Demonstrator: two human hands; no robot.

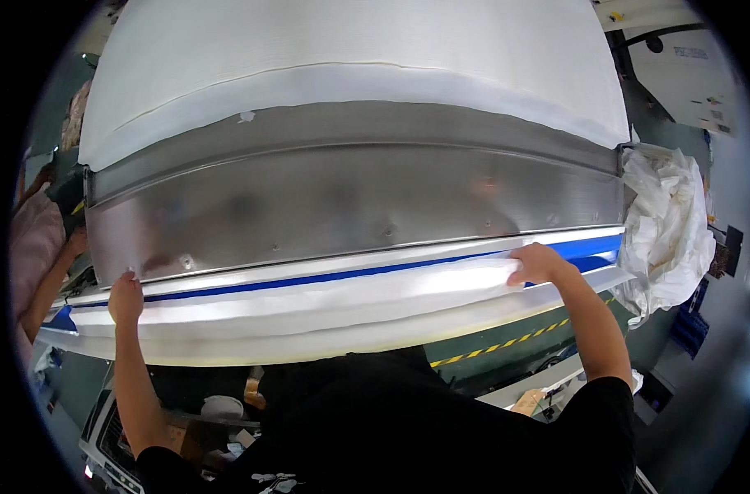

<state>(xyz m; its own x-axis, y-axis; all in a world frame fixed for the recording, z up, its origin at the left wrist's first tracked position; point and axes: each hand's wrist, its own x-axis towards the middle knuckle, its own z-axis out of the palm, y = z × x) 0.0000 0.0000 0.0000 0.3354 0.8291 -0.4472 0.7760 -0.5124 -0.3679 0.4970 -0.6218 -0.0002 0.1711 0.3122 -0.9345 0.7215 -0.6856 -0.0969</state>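
Note:
A long strip of white fabric (pixel 309 300) lies along the near edge of a metal machine table (pixel 350 202), beside a blue band (pixel 326 277). My left hand (pixel 126 298) grips the strip's left end with the fingers closed on its edge. At the right end, my right hand (pixel 537 263) presses down and pinches the same fabric. A broad white sheet (pixel 350 58) covers the far part of the table.
A heap of crumpled white cloth (pixel 667 230) hangs at the table's right end. Another person's arm (pixel 50 276) shows at the far left. Yellow-black floor tape (pixel 498 344) and boxes lie below the table edge.

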